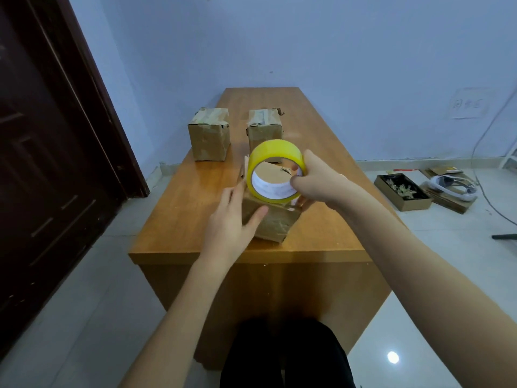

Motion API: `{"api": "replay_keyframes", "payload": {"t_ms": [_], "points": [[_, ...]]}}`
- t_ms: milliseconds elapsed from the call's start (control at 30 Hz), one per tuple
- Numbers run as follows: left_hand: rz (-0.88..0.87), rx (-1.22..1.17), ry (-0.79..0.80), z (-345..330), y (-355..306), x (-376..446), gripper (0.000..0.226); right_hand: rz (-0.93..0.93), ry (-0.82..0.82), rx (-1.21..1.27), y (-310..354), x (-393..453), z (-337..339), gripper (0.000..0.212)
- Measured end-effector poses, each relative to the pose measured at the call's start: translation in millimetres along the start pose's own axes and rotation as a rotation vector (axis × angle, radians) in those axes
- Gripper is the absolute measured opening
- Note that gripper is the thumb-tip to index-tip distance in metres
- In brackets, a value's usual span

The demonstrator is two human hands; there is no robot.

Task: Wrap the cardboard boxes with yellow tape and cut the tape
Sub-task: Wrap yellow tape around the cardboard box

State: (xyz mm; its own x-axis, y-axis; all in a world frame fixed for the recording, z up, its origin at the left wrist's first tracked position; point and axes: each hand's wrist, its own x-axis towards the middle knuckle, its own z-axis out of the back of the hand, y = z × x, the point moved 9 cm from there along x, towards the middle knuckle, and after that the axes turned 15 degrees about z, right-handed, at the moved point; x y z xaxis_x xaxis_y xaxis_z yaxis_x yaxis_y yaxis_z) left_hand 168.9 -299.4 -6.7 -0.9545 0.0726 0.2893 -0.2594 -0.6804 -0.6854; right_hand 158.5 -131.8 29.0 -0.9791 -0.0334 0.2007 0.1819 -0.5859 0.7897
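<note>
Fingers: right hand (313, 183) has its thumb hooked inside the core and its fingers curled over the outer rim, clamped on the round roll of yellow adhesive tape (275, 172); left hand (235, 219) lies with straight fingers pressed flat on the near box.
Tape roll: held upright just above the small brown cardboard box (270, 219), its open core facing the camera.
Near box: sits at the 6 o'clock end of the long wooden table (321, 152), tilted, the left hand on its 9 o'clock side.
Other boxes: a brown cardboard box with old clear tape (209, 134) at about 11 o'clock, and a second like it (264, 127) at 12 o'clock, partly hidden by the roll.
Loose end: whether a strip already joins roll to box cannot be told.
Handling, tape: probably light and stiff at the core, sticky only on the free strip; best held through the core so that it can unwind.
Handling, box: likely light, inclined to slide on the glossy top, soft at its worn corners; a flat palm on a face should steady it.
Floor: an open shallow cardboard tray of scraps (401, 189) at 3 o'clock.
</note>
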Motion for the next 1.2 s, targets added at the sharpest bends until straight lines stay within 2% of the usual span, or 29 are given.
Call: {"api": "replay_keyframes", "payload": {"t_ms": [133, 233, 300, 433, 533, 633, 733, 867, 1000, 1100, 1200], "points": [[0.061, -0.054, 0.004, 4.2, 22.7, -4.4, 0.061, 0.017, -0.016, 0.012, 2.9, 3.1, -3.5, 0.018], [0.047, 0.023, -0.037, 9.5, 19.5, -4.1, 0.062, -0.015, -0.106, 0.049, -5.5, -1.6, 2.5, 0.01], [0.072, 0.12, -0.03, 9.2, 19.8, -2.9, 0.064, -0.049, -0.122, 0.101, -13.1, -6.3, -0.6, 0.017], [0.014, 0.331, -0.074, 8.5, 8.8, -6.9, 0.067, 0.0, -0.024, 0.051, -10.8, -7.0, -18.6, 0.017], [-0.089, 0.385, -0.083, -0.6, -5.1, -11.2, 0.063, 0.036, -0.005, 0.038, -5.7, -3.6, -21.2, 0.006], [-0.121, 0.449, -0.112, -4.4, -7.7, -12.2, 0.053, 0.03, 0.054, 0.041, -2.6, -0.4, -19.2, 0.003], [-0.136, 0.481, -0.176, -3.3, -3.5, -13.0, 0.052, 0.018, 0.106, 0.136, 0.5, 0.6, -13.3, 0.006], [-0.166, 0.453, -0.187, -2.3, -5.3, -12.0, 0.057, -0.033, 0.01, 0.342, -15.4, -7.3, -4.7, 0.015], [-0.153, 0.441, -0.121, -7.1, -6.0, -8.1, 0.054, -0.054, -0.17, 0.305, -28.8, -11.7, -0.4, 0.019], [-0.161, 0.482, -0.129, -8.7, -4.5, -6.7, 0.052, -0.017, -0.144, 0.201, -27.8, -10.4, -7.0, 0.025], [-0.154, 0.528, -0.126, -10.0, -3.6, -7.0, 0.048, 0.019, -0.095, 0.168, -19.7, -6.1, -6.2, 0.014]]}}
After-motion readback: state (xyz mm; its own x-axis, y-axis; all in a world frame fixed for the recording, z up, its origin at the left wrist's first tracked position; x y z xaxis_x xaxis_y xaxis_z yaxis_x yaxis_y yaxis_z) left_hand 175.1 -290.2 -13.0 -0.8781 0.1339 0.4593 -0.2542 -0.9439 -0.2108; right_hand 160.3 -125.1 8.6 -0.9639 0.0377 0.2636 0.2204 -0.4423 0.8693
